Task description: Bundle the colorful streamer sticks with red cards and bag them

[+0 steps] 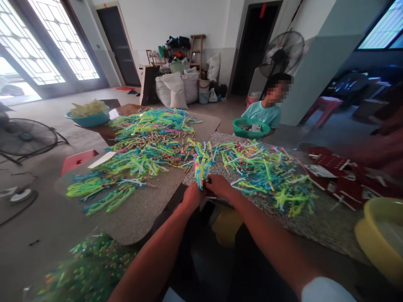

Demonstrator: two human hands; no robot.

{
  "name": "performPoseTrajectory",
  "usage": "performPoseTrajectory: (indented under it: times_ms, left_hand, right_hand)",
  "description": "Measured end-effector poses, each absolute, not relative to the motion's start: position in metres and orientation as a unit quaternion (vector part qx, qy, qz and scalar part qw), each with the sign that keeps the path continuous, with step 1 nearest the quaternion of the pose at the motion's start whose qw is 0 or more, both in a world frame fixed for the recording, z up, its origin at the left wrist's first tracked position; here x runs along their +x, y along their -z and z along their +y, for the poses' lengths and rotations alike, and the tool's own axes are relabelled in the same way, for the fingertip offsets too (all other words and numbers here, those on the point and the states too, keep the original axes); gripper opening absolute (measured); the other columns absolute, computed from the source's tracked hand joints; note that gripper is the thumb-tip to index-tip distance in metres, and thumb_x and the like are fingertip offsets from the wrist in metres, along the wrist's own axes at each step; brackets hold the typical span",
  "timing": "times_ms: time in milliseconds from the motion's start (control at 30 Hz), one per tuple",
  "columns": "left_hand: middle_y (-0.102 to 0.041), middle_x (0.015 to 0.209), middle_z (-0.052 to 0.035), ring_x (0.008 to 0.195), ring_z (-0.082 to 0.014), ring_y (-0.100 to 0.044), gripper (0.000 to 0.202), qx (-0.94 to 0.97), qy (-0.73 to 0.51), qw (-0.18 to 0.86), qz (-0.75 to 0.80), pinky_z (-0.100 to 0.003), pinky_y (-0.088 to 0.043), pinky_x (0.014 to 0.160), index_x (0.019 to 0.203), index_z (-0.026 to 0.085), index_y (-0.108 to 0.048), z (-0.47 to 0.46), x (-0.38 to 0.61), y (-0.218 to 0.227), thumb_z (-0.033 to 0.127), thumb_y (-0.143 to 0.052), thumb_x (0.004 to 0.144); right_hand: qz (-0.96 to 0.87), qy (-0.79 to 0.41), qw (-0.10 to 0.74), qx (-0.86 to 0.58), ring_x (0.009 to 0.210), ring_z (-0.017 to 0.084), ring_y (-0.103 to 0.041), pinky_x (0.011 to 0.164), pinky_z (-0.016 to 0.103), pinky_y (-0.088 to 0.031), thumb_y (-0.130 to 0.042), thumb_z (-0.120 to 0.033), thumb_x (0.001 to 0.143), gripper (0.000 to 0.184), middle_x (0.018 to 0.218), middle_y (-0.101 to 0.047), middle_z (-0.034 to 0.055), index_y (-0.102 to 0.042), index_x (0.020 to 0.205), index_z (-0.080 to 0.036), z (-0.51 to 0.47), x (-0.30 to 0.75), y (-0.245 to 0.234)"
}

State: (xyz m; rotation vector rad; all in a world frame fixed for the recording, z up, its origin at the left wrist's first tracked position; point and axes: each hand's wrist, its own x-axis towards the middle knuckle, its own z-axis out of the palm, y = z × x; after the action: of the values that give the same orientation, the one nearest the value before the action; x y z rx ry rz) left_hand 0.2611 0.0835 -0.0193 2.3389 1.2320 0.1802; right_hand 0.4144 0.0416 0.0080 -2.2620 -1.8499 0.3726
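Note:
A bundle of coloured cords [200, 165], mostly yellow-green with blue, pink and white, stands upright in front of me. My left hand [193, 196] is closed around its lower end. From the other side, my right hand [219, 185] pinches at the same lower end; its fingertips are partly hidden. Loose cords with bead-like pieces lie on both sides. One large heap [147, 144] covers the left table [157, 205], and another pile [267, 172] spreads over the speckled right tabletop [330, 228].
Dark red pieces [346, 176] and a yellow basin [373, 235] lie at right. A person [262, 110] sits across, by a green basin [252, 133]. A blue basin [90, 120] stands at far left. Below left is a clear bag of small colourful pieces [85, 268].

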Motion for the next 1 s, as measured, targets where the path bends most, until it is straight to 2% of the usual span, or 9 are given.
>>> performPoseTrajectory:
  times_ms: [133,300,467,767,1000]
  left_hand:
    - [-0.072,0.126,-0.0112,0.116,-0.0266,-0.068,0.033,0.859,-0.084,0.241,0.443,-0.03,-0.052,0.089,0.123,0.021,-0.067,0.083,0.261,0.022,0.033,-0.057,0.095]
    - [-0.072,0.126,-0.0134,0.115,-0.0279,-0.068,0.036,0.856,-0.079,0.24,0.452,-0.032,-0.053,0.088,0.126,0.02,-0.066,0.084,0.261,0.024,0.036,-0.056,0.096]
    - [-0.072,0.126,-0.011,0.115,-0.0277,-0.069,0.033,0.859,-0.089,0.241,0.442,-0.031,-0.053,0.086,0.124,0.022,-0.067,0.084,0.262,0.022,0.036,-0.056,0.096]
    - [-0.072,0.127,-0.0108,0.116,-0.0249,-0.068,0.035,0.861,-0.096,0.244,0.435,-0.029,-0.052,0.088,0.129,0.022,-0.065,0.084,0.261,0.024,0.037,-0.055,0.098]
    - [-0.073,0.123,-0.011,0.114,-0.0275,-0.069,0.036,0.852,-0.102,0.262,0.441,-0.031,-0.053,0.086,0.126,0.022,-0.066,0.085,0.262,0.028,0.039,-0.059,0.095]
  right_hand:
    - [-0.613,-0.142,0.108,-0.77,0.097,0.023,-0.069,0.069,0.028,-0.036,-0.054,-0.039,0.098,0.03,0.107,-0.077,0.0106,-0.075,0.105,-0.019,0.042,0.409,-0.008]
    - [-0.6,-0.167,0.12,-0.773,0.099,0.023,-0.069,0.072,0.027,-0.038,-0.056,-0.041,0.098,0.029,0.106,-0.077,0.0103,-0.074,0.102,-0.019,0.04,0.406,-0.005]
    - [-0.573,-0.151,0.172,-0.787,0.1,0.023,-0.07,0.074,0.028,-0.039,-0.061,-0.042,0.097,0.029,0.108,-0.076,0.0086,-0.068,0.113,-0.019,0.034,0.405,-0.007]
    - [-0.57,-0.132,0.191,-0.788,0.099,0.022,-0.068,0.079,0.028,-0.041,-0.057,-0.042,0.099,0.027,0.107,-0.076,0.0085,-0.068,0.109,-0.02,0.031,0.399,-0.006]
    - [-0.562,-0.119,0.251,-0.779,0.093,0.019,-0.066,0.078,0.026,-0.041,-0.059,-0.036,0.097,0.02,0.101,-0.074,0.0053,-0.067,0.109,-0.021,0.029,0.399,0.002]
